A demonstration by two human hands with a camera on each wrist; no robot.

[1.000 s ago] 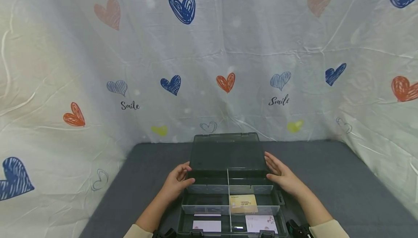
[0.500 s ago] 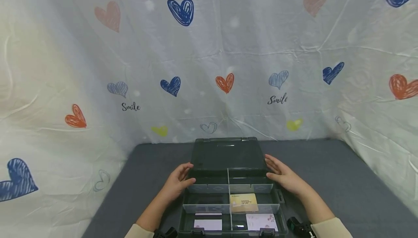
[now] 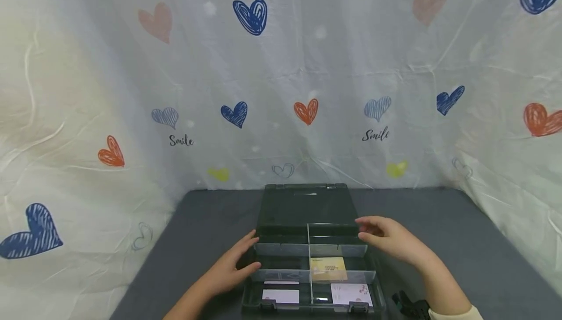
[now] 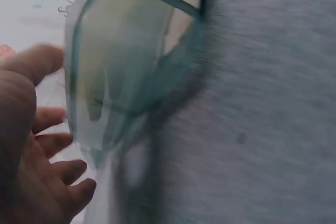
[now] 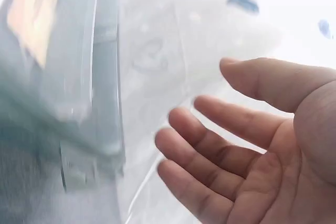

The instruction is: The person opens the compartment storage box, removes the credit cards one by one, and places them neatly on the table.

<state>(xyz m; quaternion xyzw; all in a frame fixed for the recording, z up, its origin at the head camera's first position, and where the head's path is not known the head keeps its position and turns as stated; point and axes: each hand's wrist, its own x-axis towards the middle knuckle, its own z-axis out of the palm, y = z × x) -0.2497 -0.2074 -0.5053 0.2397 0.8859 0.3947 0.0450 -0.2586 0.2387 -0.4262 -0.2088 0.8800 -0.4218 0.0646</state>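
A dark translucent compartment box (image 3: 381, 305) stands on the table with its lid (image 3: 307, 205) folded back. A yellow card (image 3: 328, 268) lies in a right-hand compartment, a white card with pink flowers (image 3: 351, 294) lies in front of it, and a plain white card (image 3: 281, 296) is at front left. Beside the box's left wall, my left hand (image 3: 230, 266) has its fingers spread, with the fingertips right at the wall. My right hand (image 3: 391, 237) is off the right side, fingers loosely bent and nothing in them; the right wrist view shows a gap between its fingertips and the box wall (image 5: 105, 93).
The table under the box has a grey cloth (image 3: 210, 222). A white curtain (image 3: 272, 66) printed with hearts hangs behind and around it. Black wrist gear (image 3: 411, 306) sits by the right forearm. Two clasps stand on the box's front edge, one being the right clasp (image 3: 358, 307).
My left hand has slid toward me along the box's left side, its fingers straightening. The right hand has shifted slightly right, away from the box. The box and cards stay in place.
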